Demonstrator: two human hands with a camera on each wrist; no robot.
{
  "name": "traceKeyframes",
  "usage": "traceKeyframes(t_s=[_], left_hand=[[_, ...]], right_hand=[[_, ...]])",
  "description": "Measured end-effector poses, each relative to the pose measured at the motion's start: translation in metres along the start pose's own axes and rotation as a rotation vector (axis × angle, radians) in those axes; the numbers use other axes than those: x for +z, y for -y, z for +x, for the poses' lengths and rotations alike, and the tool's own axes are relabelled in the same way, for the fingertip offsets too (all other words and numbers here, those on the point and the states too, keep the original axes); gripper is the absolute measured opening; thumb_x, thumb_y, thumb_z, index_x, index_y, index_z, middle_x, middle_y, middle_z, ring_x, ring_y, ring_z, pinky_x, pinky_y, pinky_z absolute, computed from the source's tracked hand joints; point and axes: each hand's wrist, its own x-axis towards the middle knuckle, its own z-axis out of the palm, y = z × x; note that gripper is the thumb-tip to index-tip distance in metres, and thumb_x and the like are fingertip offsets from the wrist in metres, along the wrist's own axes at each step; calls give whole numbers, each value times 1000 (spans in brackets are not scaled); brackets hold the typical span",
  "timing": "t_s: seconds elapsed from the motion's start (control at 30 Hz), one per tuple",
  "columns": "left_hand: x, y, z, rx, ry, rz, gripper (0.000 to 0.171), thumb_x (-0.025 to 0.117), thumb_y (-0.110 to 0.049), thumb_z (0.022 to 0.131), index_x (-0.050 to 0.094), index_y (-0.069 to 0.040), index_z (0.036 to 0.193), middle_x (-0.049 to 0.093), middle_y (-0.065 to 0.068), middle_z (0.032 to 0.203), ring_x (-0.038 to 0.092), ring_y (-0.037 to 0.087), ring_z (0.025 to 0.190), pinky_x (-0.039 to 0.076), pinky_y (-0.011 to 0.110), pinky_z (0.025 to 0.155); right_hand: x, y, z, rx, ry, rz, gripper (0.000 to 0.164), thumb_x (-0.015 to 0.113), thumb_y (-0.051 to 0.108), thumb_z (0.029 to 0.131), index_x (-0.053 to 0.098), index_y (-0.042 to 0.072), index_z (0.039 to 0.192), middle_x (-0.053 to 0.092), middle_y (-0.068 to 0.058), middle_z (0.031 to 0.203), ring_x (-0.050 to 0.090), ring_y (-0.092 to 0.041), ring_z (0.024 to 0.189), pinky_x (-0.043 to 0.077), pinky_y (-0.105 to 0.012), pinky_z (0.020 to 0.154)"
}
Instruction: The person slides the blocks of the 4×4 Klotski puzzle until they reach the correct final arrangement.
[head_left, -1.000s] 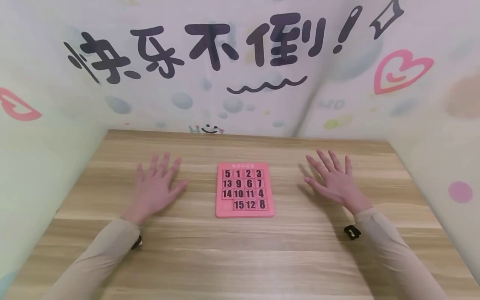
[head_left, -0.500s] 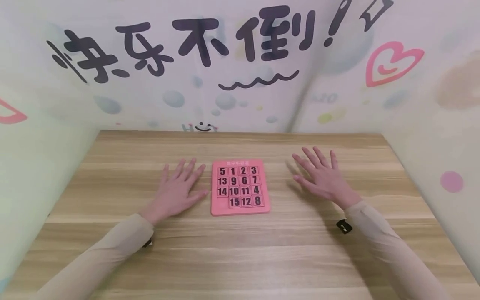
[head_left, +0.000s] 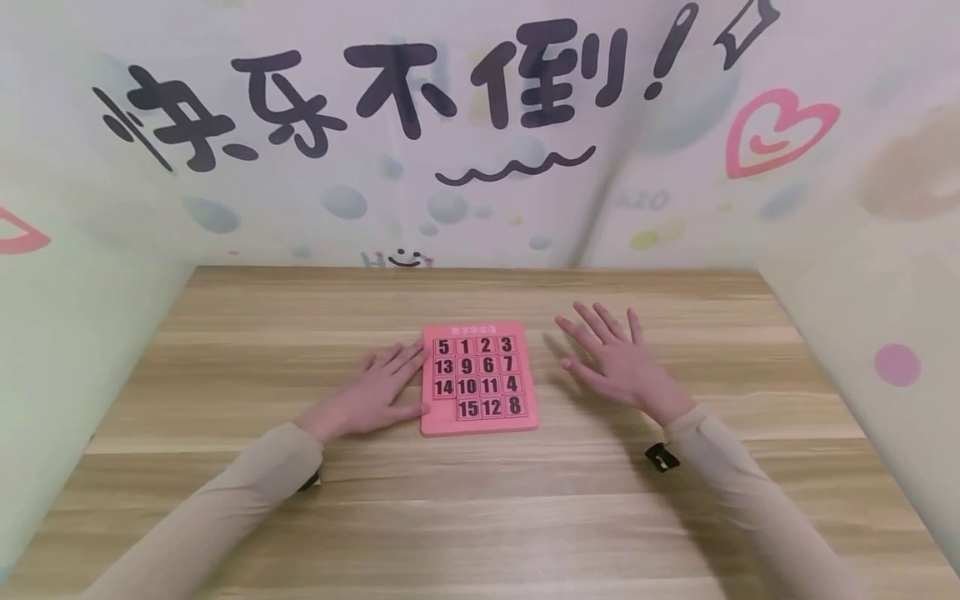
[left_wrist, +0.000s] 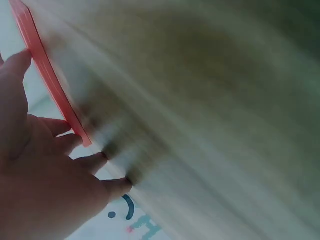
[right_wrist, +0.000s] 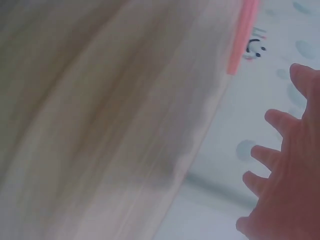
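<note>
A pink sliding number puzzle (head_left: pixel 480 424) lies flat on the table, its numbered tiles facing up and one gap at the lower left of the grid. My left hand (head_left: pixel 371 395) is at its left edge, with the thumb and foremost fingertips touching the frame. In the left wrist view, thumb (left_wrist: pixel 19 62) and fingers meet the side of the puzzle (left_wrist: pixel 56 90), while two other fingertips come down on the table. To the right of the puzzle, my right hand (head_left: pixel 621 367) hovers apart from it, fingers spread and holding nothing.
The wooden table (head_left: pixel 480 517) is bounded by a printed back wall (head_left: pixel 300 208) and side walls. A black wrist-worn piece (head_left: pixel 663 457) sits under the right sleeve.
My left hand has moved right, from apart to touching the puzzle's left edge. The right hand has come left, closer to the puzzle. The head view has shifted slightly.
</note>
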Motion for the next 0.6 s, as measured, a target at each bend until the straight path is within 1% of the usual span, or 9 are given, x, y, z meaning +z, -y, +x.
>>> traceKeyframes(t_s=[0.1, 0.2, 0.3, 0.43, 0.5, 0.6], left_hand=[[-1, 0, 1, 12, 0, -21, 87, 54, -55, 93, 17, -7, 155, 8, 10, 161, 7, 38, 144, 4, 61, 112], [-1, 1, 1, 18, -5, -41, 88, 58, -54, 91, 18, -8, 155, 10, 9, 161, 8, 38, 144, 4, 62, 112], [-1, 2, 1, 18, -13, -50, 89, 59, -54, 90, 20, -8, 155, 12, 9, 160, 9, 39, 144, 4, 62, 112], [0, 3, 1, 23, -20, -55, 89, 60, -53, 90, 20, -7, 155, 13, 9, 160, 9, 39, 144, 4, 62, 112], [0, 3, 1, 26, -22, -56, 88, 60, -53, 90, 20, -7, 155, 13, 9, 160, 9, 38, 144, 4, 61, 112], [0, 3, 0, 28, -24, -55, 88, 60, -52, 90, 20, -7, 154, 13, 10, 160, 9, 38, 144, 4, 61, 112]], right_hand=[[2, 4, 3, -9, 3, 43, 62, 43, 48, 100, 27, 22, 154, 17, -13, 159, 11, -38, 144, -8, -61, 111], [5, 9, 6, -30, 12, 70, 60, 41, 46, 101, 26, 22, 154, 17, -14, 159, 11, -37, 144, -9, -58, 112], [6, 16, 10, -64, 22, 107, 60, 39, 46, 102, 26, 20, 154, 19, -16, 158, 13, -38, 144, -4, -60, 113], [7, 24, 14, -103, 31, 173, 60, 40, 44, 102, 28, 16, 154, 24, -16, 156, 17, -38, 143, 5, -62, 112], [7, 28, 16, -117, 40, 195, 61, 41, 43, 102, 27, 15, 154, 25, -15, 156, 18, -37, 143, 7, -61, 112], [9, 33, 20, -135, 59, 230, 61, 40, 43, 103, 26, 14, 154, 24, -14, 157, 18, -37, 143, 7, -59, 113]])
